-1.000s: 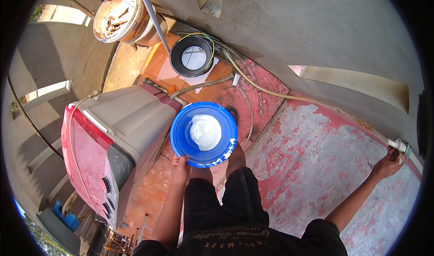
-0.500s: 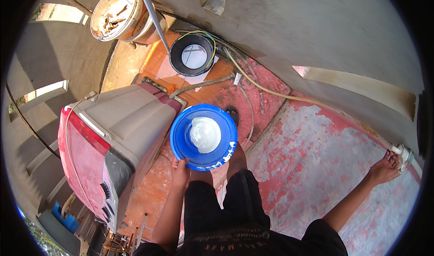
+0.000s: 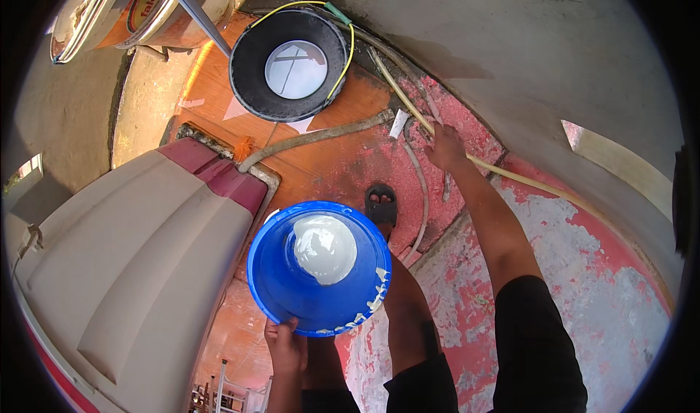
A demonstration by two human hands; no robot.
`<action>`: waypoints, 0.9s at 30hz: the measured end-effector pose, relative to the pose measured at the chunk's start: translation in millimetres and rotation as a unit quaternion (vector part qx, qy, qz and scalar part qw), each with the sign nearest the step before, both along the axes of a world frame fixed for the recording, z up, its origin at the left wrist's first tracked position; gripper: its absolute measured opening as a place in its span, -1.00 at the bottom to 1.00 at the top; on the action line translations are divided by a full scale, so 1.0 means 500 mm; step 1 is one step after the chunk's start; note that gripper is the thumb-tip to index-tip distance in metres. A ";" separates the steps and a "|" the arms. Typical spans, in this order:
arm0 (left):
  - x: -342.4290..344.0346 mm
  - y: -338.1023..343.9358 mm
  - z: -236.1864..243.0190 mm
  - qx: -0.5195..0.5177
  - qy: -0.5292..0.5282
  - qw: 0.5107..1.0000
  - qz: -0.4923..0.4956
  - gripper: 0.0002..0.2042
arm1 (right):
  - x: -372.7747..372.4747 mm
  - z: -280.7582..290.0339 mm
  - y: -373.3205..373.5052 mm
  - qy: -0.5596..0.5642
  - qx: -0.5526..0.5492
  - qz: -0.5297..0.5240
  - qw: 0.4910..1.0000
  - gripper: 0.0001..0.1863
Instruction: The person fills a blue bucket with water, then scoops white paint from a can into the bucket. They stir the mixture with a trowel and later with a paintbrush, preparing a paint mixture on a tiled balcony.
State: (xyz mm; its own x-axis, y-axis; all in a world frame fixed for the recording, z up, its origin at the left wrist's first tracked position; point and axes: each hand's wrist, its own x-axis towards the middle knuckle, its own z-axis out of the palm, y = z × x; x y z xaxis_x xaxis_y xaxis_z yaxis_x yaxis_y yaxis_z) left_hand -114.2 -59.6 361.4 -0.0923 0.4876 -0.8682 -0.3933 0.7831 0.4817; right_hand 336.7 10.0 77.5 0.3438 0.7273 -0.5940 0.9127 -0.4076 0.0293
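Note:
My left hand (image 3: 286, 344) is closed on the near rim of a blue bucket (image 3: 321, 307) holding a thick white substance (image 3: 323, 247), with white smears on its right side. Out to the right, my right hand (image 3: 446, 145) has its fingers curled over a pale yellow hose (image 3: 403, 92) lying along the floor by the wall. Above the blue bucket stands a black bucket (image 3: 251, 67) with pale, reflective liquid inside and a yellow handle with a green grip. My sandalled foot (image 3: 380, 209) shows just beyond the blue bucket.
A large beige and red plastic tank (image 3: 117, 260) fills the left side. Stained pails (image 3: 131, 26) and a grey pole (image 3: 192, 12) are at top left. A grey wall (image 3: 547, 63) borders the right, above flaking pink floor (image 3: 561, 260). More hoses (image 3: 321, 137) cross the orange floor.
My right hand has left the white pipe fitting at the right and moved across, up and left, onto the hose. The view has shifted, bringing the black bucket and tank closer.

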 end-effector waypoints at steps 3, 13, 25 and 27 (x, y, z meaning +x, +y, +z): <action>-0.004 0.003 -0.069 -0.002 0.016 1.000 0.016 -0.62 | 0.062 -0.137 0.011 -0.031 -0.137 -0.124 0.982 -0.36; 0.024 0.050 -0.160 0.005 -0.002 0.999 0.043 -0.63 | 0.122 -0.100 -0.107 0.007 -0.131 -0.035 0.991 -0.34; 0.023 0.053 -0.198 0.063 -0.009 0.998 0.001 -0.67 | -0.018 -0.164 -0.014 0.093 0.030 -0.143 0.985 -0.60; 0.020 0.062 -0.199 0.054 0.002 0.999 0.001 -0.68 | -0.036 -0.113 -0.032 0.099 0.087 -0.145 0.981 -0.63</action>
